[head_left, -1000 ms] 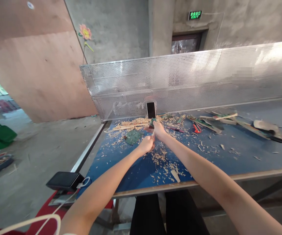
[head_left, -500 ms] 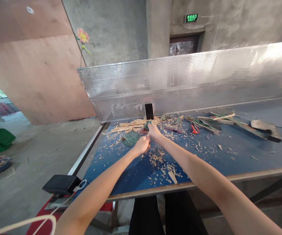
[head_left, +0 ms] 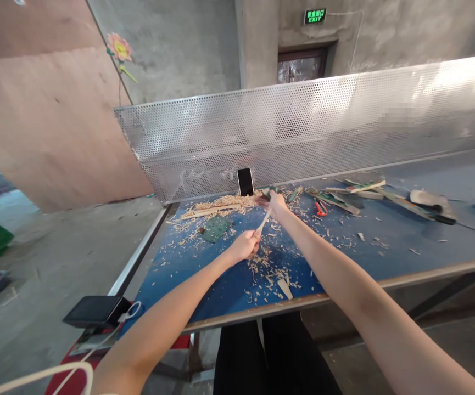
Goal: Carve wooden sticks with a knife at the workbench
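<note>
My left hand point(head_left: 249, 244) is closed around the lower end of a slim pale wooden strip point(head_left: 264, 220), which slants up and away. Farther along it, my right hand point(head_left: 277, 203) is closed on a dark green piece point(head_left: 269, 191), wrapped or pressed at the strip's far end. That piece is small and partly blurred, so its kind is unclear. Left of the hands, a flat green sheet point(head_left: 216, 229) lies among wood shavings point(head_left: 260, 262). A short wedge of pale wood point(head_left: 285, 288) rests by the table's near edge.
A phone point(head_left: 245, 182) leans on the perforated metal screen point(head_left: 221, 137) behind the blue table point(head_left: 204, 299). Red-handled pliers or cutters point(head_left: 320, 208), wood strips point(head_left: 369, 193) and a glove-like item point(head_left: 430, 202) lie right. A black box point(head_left: 97, 311) with a cable sits at left.
My right hand has slid up and right, away from my left hand, baring more of the wooden strip between them. The view has shifted slightly.
</note>
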### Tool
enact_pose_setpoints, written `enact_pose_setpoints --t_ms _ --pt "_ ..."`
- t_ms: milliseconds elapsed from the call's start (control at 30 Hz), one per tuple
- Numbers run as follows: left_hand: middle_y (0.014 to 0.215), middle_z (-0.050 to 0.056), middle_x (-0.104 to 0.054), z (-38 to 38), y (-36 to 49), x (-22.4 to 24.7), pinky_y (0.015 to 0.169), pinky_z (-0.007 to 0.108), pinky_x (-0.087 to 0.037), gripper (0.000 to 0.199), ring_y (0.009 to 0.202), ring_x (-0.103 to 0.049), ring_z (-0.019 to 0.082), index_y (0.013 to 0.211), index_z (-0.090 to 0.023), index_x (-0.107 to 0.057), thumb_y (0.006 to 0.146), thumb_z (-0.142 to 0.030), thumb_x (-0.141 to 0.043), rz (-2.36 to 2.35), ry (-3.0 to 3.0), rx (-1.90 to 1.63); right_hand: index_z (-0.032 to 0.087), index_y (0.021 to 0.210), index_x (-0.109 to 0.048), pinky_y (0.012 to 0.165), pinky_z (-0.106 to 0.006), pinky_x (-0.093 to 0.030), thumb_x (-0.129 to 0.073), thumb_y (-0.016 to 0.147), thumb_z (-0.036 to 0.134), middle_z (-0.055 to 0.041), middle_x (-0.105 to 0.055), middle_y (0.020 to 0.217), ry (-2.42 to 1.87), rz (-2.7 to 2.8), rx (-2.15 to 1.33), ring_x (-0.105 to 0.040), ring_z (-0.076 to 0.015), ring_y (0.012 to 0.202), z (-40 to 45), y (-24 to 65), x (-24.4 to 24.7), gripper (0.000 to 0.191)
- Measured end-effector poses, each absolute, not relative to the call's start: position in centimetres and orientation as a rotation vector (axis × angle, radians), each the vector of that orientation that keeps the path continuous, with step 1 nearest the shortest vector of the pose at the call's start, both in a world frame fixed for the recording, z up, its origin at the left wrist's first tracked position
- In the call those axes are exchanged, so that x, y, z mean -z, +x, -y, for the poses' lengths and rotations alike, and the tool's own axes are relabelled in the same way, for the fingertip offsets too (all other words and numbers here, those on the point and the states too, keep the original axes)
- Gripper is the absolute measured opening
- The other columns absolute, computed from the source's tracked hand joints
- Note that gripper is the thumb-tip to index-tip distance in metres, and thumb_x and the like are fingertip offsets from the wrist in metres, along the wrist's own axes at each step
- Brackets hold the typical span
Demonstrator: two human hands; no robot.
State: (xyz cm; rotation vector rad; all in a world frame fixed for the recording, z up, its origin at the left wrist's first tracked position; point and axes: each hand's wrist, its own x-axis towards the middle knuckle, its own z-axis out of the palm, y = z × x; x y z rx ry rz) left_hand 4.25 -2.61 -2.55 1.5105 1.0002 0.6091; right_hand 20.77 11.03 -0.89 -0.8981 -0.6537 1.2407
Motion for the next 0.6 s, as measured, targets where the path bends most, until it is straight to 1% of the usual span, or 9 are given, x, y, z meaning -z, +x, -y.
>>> enact_pose_setpoints --t_ms 67,100,167,267,333,433,533,600 --pt "0.054 -0.008 -0.038 2.8 4.3 2.8 0.045 0.023 -0.021 0.053 0.043 -0.026 0.009 0.081 -0.024 -0.043 0.099 -0.073 -0.05 -0.951 1.61 -0.626 0.02 0.093 -0.061 0.069 -0.031 -0.063 -0.03 0.112 0.031 -0.0089 -0.073 0.068 -0.919 0.537 -1.24 -0.076 -0.0217 0.067 -11.7 22.6 0.5 0.038" --pt "0.055 -0.008 -0.038 2.7 4.3 2.8 0.045 0.023 -0.022 0.053 0.044 -0.027 0.009 0.081 -0.023 -0.044 0.099 -0.073 -0.051 -0.929 1.639 -0.651 0.02 0.092 -0.061 0.067 -0.03 -0.062 -0.031 0.112 0.032 -0.0081 -0.073 0.067 -0.929 0.515 -1.224 -0.075 -0.0209 0.065 -11.8 23.0 0.6 0.038" --pt "0.056 -0.008 -0.037 2.5 4.0 2.7 0.045 0.023 -0.022 0.054 0.044 -0.026 0.008 0.082 -0.023 -0.045 0.098 -0.074 -0.051 -0.901 1.629 -0.715 0.02 0.092 -0.061 0.063 -0.029 -0.06 -0.038 0.111 0.037 -0.0051 -0.071 0.065 -0.935 0.538 -1.156 -0.073 -0.02 0.06 -11.8 22.9 1.1 0.033" --pt "0.057 -0.008 -0.036 1.8 3.4 2.3 0.044 0.022 -0.02 0.053 0.043 -0.025 0.008 0.083 -0.023 -0.044 0.098 -0.074 -0.053 -0.895 1.531 -0.813 0.02 0.098 -0.062 0.061 -0.031 -0.059 -0.047 0.108 0.043 -0.0027 -0.071 0.064 -0.933 0.613 -1.101 -0.07 -0.0204 0.056 -11.7 21.8 2.1 0.029" --pt "0.057 -0.008 -0.035 1.4 3.1 2.1 0.043 0.022 -0.019 0.054 0.042 -0.024 0.007 0.082 -0.023 -0.044 0.097 -0.074 -0.055 -0.911 1.472 -0.871 0.019 0.101 -0.063 0.061 -0.034 -0.059 -0.048 0.106 0.046 -0.0035 -0.071 0.065 -0.95 0.646 -1.098 -0.07 -0.0219 0.055 -11.6 21.0 2.6 0.031" --pt "0.055 -0.01 -0.033 0.8 2.6 1.8 0.041 0.021 -0.017 0.055 0.041 -0.022 0.006 0.083 -0.023 -0.046 0.095 -0.075 -0.059 -0.94 1.412 -0.961 0.018 0.101 -0.065 0.059 -0.036 -0.057 -0.049 0.104 0.054 -0.0059 -0.072 0.064 -0.987 0.73 -1.11 -0.071 -0.0246 0.056 -11.5 20.4 3.1 0.039" --pt "0.054 -0.011 -0.031 0.3 2.1 1.7 0.04 0.021 -0.016 0.053 0.04 -0.021 0.006 0.086 -0.023 -0.048 0.094 -0.073 -0.063 -0.949 1.361 -1.04 0.018 0.096 -0.066 0.058 -0.034 -0.056 -0.049 0.104 0.059 -0.0082 -0.072 0.064 -0.964 0.822 -1.132 -0.071 -0.0242 0.057 -11.1 19.8 3.0 0.045" --pt "0.055 -0.011 -0.032 0.0 1.7 1.7 0.04 0.021 -0.016 0.049 0.039 -0.022 0.006 0.088 -0.023 -0.047 0.094 -0.069 -0.066 -0.958 1.324 -1.085 0.018 0.094 -0.067 0.056 -0.032 -0.055 -0.052 0.103 0.058 -0.0086 -0.073 0.066 -0.933 0.88 -1.144 -0.071 -0.0231 0.057 -10.6 19.0 2.8 0.044"
